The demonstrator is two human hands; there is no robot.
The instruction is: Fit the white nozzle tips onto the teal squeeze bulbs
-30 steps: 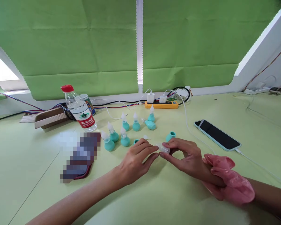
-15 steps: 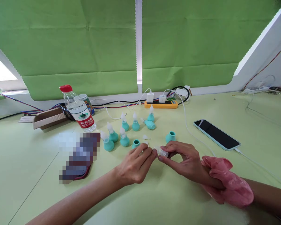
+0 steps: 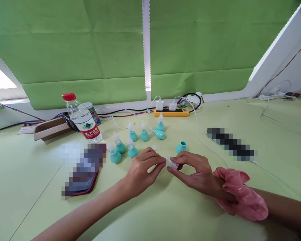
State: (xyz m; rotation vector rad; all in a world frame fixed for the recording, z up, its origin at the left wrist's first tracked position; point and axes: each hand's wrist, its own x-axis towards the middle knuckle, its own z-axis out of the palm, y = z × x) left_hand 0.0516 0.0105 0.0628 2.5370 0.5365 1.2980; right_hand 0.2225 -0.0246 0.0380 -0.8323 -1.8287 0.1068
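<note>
A small clear plastic nozzle (image 3: 173, 164) is held between my two hands above the table. The thumb and fingers of my right hand (image 3: 195, 169) are closed around its wider end. At its left end, my left hand (image 3: 144, 169) pinches with thumb and index finger; whether a smaller part is in that pinch is hidden. An open teal rubber bulb (image 3: 181, 147) with no nozzle stands just behind my right hand. Several teal bulbs with clear pointed nozzles, like this nasal aspirator (image 3: 132, 149), stand behind my left hand. One aspirator (image 3: 159, 134) lies on its side.
A loose small clear piece (image 3: 155, 147) lies beyond my left fingers. A water bottle (image 3: 86, 122), a cardboard tray (image 3: 52, 129) and a phone (image 3: 87, 174) are at left. An orange power strip (image 3: 171, 113) sits behind; another phone (image 3: 230, 144) charges at right.
My left hand has turned, its thumb and index finger now showing in a pinch at the nozzle. It now covers the second open teal bulb. The view has shifted slightly.
</note>
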